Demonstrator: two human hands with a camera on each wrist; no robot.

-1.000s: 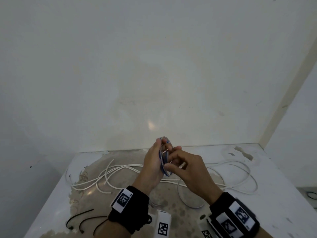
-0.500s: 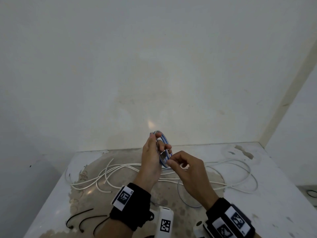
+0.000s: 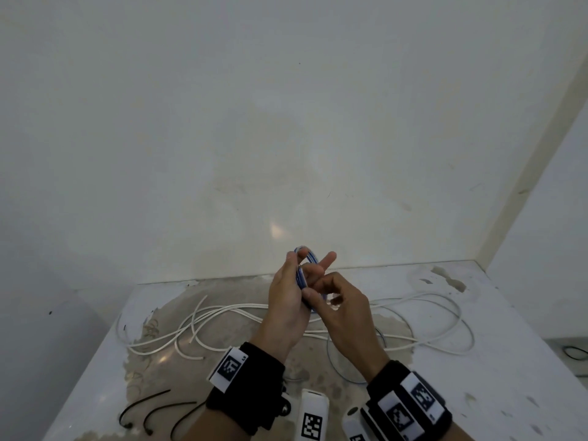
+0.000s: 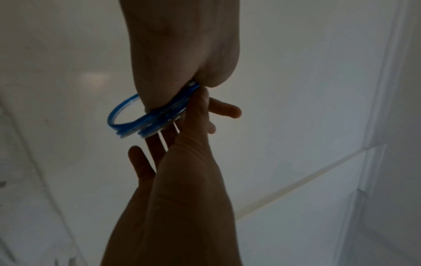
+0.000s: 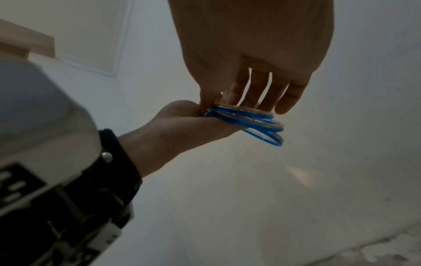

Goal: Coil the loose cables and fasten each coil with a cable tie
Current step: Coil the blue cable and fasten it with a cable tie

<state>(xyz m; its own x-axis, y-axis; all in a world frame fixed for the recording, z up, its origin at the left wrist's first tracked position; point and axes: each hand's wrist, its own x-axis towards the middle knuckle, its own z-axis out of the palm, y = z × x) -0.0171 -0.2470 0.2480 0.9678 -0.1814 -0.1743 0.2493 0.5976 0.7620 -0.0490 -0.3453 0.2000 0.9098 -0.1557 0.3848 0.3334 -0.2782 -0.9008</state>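
Note:
My left hand (image 3: 288, 294) holds a small coil of blue cable (image 3: 307, 272) upright above the table, thumb on one side and fingers through the loop, one finger stretched out. My right hand (image 3: 321, 297) pinches the coil's lower part between thumb and forefinger. In the left wrist view the blue coil (image 4: 127, 124) is squeezed between both hands. In the right wrist view the blue coil (image 5: 257, 124) lies under the right hand's fingers (image 5: 268, 90). The cable's loose tail (image 3: 334, 364) hangs down to a loop on the table. Three black cable ties (image 3: 149, 405) lie at the front left.
Long white cables (image 3: 241, 308) sprawl across the middle of the stained white table (image 3: 509, 393), from left to far right. A pale wall stands close behind the table's far edge. A dark cable (image 3: 576, 351) shows off the right edge.
My right hand dropped away from the coil along the cable, then came back up to its lower part. The left hand lifted the coil a little and stretched one finger out.

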